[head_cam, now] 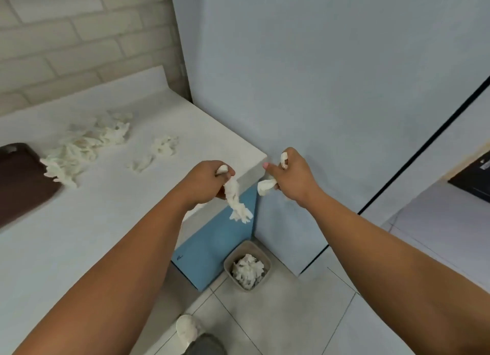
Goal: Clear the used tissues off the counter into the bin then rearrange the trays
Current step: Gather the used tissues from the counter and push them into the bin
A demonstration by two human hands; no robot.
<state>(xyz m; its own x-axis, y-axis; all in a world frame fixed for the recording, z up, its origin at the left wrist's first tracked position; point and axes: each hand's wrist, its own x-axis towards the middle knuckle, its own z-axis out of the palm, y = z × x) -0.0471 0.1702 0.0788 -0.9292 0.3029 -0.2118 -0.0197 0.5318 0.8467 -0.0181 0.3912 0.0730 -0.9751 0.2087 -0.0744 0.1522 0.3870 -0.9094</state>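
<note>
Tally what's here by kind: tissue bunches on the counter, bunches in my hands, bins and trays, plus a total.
Tissue bunches on the counter: 3 (big heap, clump, small scrap)
Tissue bunches held: 2 (long wad in left hand, short wad in right hand)
Bin: 1
Brown tray: 1
Total: 7

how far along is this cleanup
Done: some tissues already lie in the bin. In hand: the left hand holds a long tissue and the right hand a small wad, both past the counter edge toward the bin. Left: a pile and scraps lie on the counter; the brown tray is not yet rearranged.
</note>
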